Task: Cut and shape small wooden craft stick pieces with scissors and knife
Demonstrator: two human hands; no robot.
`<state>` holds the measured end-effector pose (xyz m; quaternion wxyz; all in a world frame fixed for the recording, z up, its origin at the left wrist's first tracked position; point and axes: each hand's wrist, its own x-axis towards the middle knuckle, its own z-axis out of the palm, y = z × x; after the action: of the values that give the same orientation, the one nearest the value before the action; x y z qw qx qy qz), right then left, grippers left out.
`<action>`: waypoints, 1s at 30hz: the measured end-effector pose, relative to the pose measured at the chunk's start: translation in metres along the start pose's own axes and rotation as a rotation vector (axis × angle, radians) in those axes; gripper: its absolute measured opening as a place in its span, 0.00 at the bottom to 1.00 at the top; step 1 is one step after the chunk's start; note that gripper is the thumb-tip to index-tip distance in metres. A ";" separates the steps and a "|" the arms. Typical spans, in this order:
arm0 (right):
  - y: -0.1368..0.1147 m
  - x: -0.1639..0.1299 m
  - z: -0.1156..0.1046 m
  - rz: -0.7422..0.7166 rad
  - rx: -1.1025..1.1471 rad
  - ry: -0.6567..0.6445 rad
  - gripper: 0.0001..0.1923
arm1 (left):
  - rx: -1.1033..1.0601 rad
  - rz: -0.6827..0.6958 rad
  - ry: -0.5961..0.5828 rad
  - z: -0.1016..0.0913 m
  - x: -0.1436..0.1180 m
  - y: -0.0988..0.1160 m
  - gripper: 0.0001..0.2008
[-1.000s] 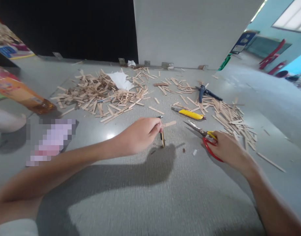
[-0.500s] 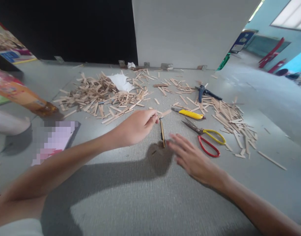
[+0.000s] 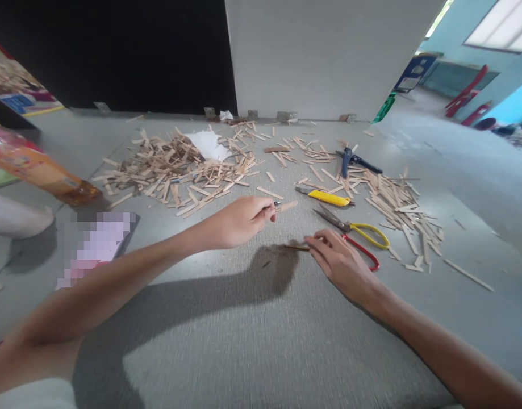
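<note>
L hand (image 3: pixel 239 221) pinches wood stick (image 3: pixel 287 205); R hand (image 3: pixel 339 262) fingertips grip thin dark pen (image 3: pixel 297 246), scissors (image 3: pixel 354 234) just beyond—lift pen level, avoid blades.

head cam | 1 view | looks forward and down | close over floor (image 3: pixel 261 341) | wall (image 3: pixel 320 57) ahead

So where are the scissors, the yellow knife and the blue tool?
scissors (image 3: pixel 363 230): head view, on the yellow handle loop.
yellow knife (image 3: pixel 329 197): head view, on its yellow body.
blue tool (image 3: pixel 345 159): head view, on its blue grip.
</note>
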<state>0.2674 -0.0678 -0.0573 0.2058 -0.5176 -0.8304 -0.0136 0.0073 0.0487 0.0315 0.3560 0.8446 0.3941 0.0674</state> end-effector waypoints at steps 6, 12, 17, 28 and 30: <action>-0.001 0.004 -0.004 -0.002 0.015 -0.019 0.14 | -0.093 -0.092 -0.066 0.002 0.011 -0.008 0.14; 0.003 0.000 -0.015 -0.003 0.054 -0.002 0.14 | -0.183 -0.093 -0.370 0.022 0.017 -0.024 0.13; 0.002 -0.006 -0.008 -0.126 0.073 -0.009 0.21 | -0.227 -0.062 -0.451 0.037 0.010 -0.032 0.17; -0.002 -0.011 0.007 -0.191 -0.001 -0.014 0.22 | -0.276 0.023 -0.400 0.045 0.007 -0.045 0.17; -0.002 -0.011 0.007 -0.207 -0.017 -0.003 0.21 | -0.268 0.036 -0.390 0.045 0.007 -0.045 0.17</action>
<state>0.2676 -0.0766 -0.0676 0.1974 -0.4309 -0.8796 -0.0412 0.0023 0.0489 -0.0325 0.5333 0.7936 0.2904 -0.0391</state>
